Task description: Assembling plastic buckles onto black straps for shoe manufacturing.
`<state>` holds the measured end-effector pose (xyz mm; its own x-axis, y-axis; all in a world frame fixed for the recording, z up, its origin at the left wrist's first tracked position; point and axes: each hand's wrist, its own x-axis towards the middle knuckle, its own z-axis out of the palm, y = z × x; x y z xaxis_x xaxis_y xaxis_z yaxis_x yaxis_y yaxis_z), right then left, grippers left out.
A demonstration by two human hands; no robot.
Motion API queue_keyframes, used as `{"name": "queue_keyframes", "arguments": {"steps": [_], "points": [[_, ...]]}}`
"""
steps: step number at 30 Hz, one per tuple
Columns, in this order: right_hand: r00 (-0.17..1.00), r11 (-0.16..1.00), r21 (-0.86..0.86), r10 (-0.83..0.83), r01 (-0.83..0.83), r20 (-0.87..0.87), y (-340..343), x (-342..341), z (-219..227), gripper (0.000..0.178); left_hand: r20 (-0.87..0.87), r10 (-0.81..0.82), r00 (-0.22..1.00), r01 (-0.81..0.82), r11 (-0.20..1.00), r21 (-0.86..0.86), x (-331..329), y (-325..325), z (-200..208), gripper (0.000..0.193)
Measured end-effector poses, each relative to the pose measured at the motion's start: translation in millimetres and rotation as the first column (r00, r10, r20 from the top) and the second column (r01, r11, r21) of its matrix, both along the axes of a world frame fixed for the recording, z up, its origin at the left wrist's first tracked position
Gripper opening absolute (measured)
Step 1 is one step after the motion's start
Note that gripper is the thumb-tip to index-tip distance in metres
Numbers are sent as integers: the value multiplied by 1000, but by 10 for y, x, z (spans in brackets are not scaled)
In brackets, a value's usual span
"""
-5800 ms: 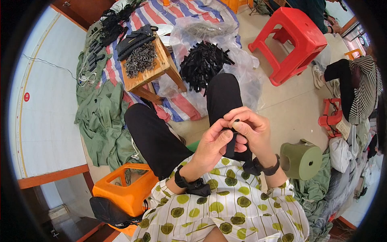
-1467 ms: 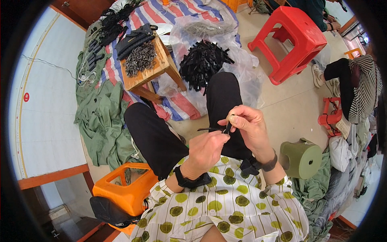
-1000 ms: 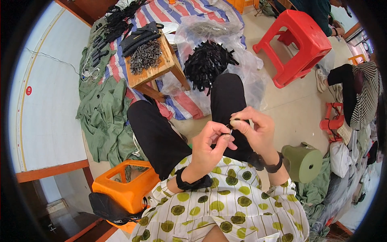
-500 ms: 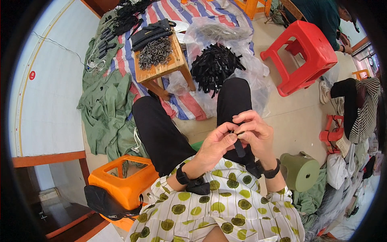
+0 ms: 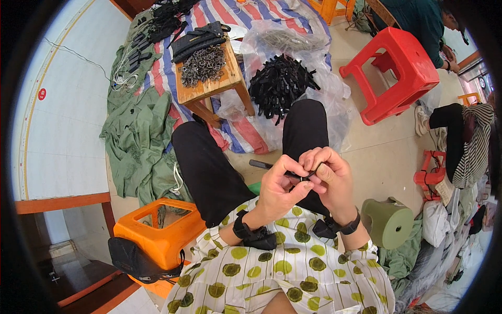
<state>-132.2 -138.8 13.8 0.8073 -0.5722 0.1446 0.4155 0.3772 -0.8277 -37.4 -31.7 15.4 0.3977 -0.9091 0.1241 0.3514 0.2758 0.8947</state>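
Above my lap, my left hand (image 5: 278, 189) and my right hand (image 5: 335, 181) meet, fingers pinched together. Between them is a short black strap (image 5: 260, 164); one flat end pokes out to the left past my left fingers. A tiny shiny bit shows at the fingertips, too small to make out. Beyond my knees, a heap of similar black straps (image 5: 280, 86) lies on clear plastic sheeting (image 5: 337, 99). Left of that heap, small metal rings or buckles (image 5: 201, 67) are piled on a wooden stool (image 5: 230, 78), beside a black pouch (image 5: 198, 42).
An orange stool (image 5: 151, 235) with a black bag (image 5: 138, 261) stands at my left, a green stool (image 5: 389, 222) at my right. A red stool (image 5: 392, 73) is farther off. Green cloth (image 5: 138, 141) and a striped sheet (image 5: 204, 15) cover floor. Another person (image 5: 410, 26) sits far right.
The strap, which hung down toward my lap, has turned and now points out to the left. Both hands have shifted their grip on it, staying close together.
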Motion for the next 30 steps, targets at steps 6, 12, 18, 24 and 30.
{"name": "queue_keyframes", "arguments": {"steps": [6,12,18,24,30], "points": [[996,995,-54,-82,80,-36,-2,30,5,19,74,-21,997,19,999,26,47,-29,-11,18],[986,988,153,8,18,-168,-28,16,-19,18,-311,-133,941,175,978,112,96,-40,-127,22],[962,941,-310,-198,133,-189,-33,53,-3,17,-346,-159,925,186,982,44,141,-71,-192,24],[973,744,-668,-168,20,-158,-161,-1,90,8,-394,-157,905,193,980,53,159,-44,-159,30],[942,849,-528,-201,31,-268,-66,-93,178,6,-486,-214,847,229,973,-28,72,-43,-145,13]]}}
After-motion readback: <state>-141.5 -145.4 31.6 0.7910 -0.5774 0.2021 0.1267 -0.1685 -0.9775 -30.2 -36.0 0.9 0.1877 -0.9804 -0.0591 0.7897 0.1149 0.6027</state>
